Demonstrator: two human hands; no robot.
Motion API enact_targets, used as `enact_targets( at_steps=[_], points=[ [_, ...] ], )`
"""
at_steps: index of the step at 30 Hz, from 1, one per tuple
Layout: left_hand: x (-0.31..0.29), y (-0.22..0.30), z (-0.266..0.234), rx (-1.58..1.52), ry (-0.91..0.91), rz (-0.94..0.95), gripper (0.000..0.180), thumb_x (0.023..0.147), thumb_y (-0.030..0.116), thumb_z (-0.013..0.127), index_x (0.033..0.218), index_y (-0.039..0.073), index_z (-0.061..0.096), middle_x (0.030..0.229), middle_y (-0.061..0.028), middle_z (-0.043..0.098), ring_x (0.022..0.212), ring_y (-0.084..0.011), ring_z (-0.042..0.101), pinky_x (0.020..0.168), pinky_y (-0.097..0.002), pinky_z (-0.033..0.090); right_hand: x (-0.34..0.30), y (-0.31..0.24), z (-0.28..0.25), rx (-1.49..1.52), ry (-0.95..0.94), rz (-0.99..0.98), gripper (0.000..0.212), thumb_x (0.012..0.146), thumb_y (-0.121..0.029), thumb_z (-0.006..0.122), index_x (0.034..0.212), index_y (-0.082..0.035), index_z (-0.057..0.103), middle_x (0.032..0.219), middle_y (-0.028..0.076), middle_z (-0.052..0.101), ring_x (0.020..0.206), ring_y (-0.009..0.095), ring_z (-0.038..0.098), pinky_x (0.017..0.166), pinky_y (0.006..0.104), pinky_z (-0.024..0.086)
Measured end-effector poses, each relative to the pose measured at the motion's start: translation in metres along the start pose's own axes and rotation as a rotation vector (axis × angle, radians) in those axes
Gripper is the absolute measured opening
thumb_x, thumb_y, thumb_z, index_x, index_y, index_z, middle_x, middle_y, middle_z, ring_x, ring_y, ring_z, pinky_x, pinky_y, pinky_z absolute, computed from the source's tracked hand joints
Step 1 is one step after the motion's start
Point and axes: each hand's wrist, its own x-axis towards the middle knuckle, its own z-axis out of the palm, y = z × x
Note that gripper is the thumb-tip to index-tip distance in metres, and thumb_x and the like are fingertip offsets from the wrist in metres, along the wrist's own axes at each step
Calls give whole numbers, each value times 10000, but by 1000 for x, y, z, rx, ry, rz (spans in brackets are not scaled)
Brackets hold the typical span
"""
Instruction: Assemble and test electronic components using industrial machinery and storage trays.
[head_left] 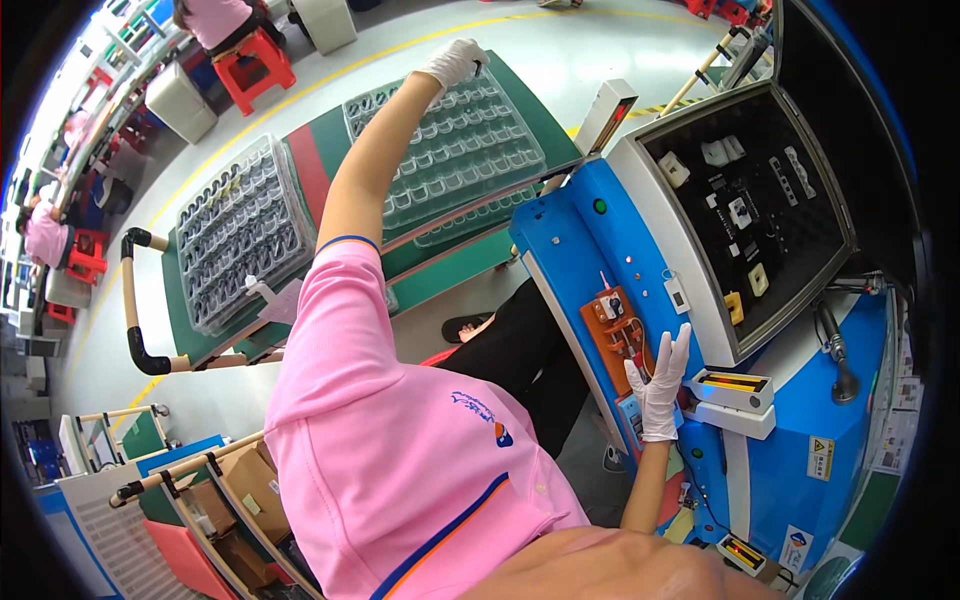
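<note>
My left hand [455,62], in a white glove, reaches out to the far end of a clear plastic tray [460,155] with rows of pockets. Its fingers close on a small dark part [480,69] that shows only in part. Most pockets near it look see-through; a few at the top hold dark pieces. My right hand [660,388], also gloved, has its fingers stretched upward and apart. It hovers over the blue machine bench [575,270], beside an orange-brown fixture [612,325] with small metal parts and wires. No object shows in this hand.
A second clear tray [245,235] full of dark parts lies left on the green cart [180,315]. Sensor bars [606,115] flank the bench. A tilted machine case [750,210] stands right, small parts on its black panel. Behind sits a red stool [252,70] with a seated person.
</note>
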Motion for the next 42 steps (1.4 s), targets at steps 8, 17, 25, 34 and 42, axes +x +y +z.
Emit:
enact_targets(
  at_steps=[8,17,25,34,42],
  points=[
    [-9,18,-9,22,-29,-105,402,806,36,633,1175,169,719,1111,-147,679,1062,-356,642,935,-419,516,0,-7,-2,-7,8,24,946,892,-331,734,1600,-263,110,1655,143,120,1508,366,195,1208,475,277],
    [-137,115,-97,43,152,-57,358,829,46,552,1132,136,720,1119,-159,685,1052,-347,650,939,-425,519,-2,-15,-16,120,-12,66,866,906,-307,731,1582,-202,201,1638,116,219,1490,335,254,1226,453,244],
    [-324,72,-218,556,123,-859,280,875,191,540,1075,151,732,1125,-122,710,1053,-306,678,884,-487,517,-2,-21,-6,259,-16,-19,721,934,-167,694,1536,-207,299,1460,102,502,1329,291,493,1144,430,413],
    [-369,-3,-226,671,-257,-1282,347,867,224,601,1169,101,718,1241,-173,670,1149,-344,655,944,-485,510,-25,-15,-18,376,219,181,556,943,21,631,1468,-30,453,936,53,624,822,164,555,800,315,493],
    [-425,-70,-244,310,-203,-1109,524,715,307,728,1140,17,630,1011,-193,637,976,-272,602,873,-400,460,32,-59,-59,41,155,-62,251,913,-17,659,1156,-69,692,865,100,601,821,281,567,801,413,440]
  ],
)
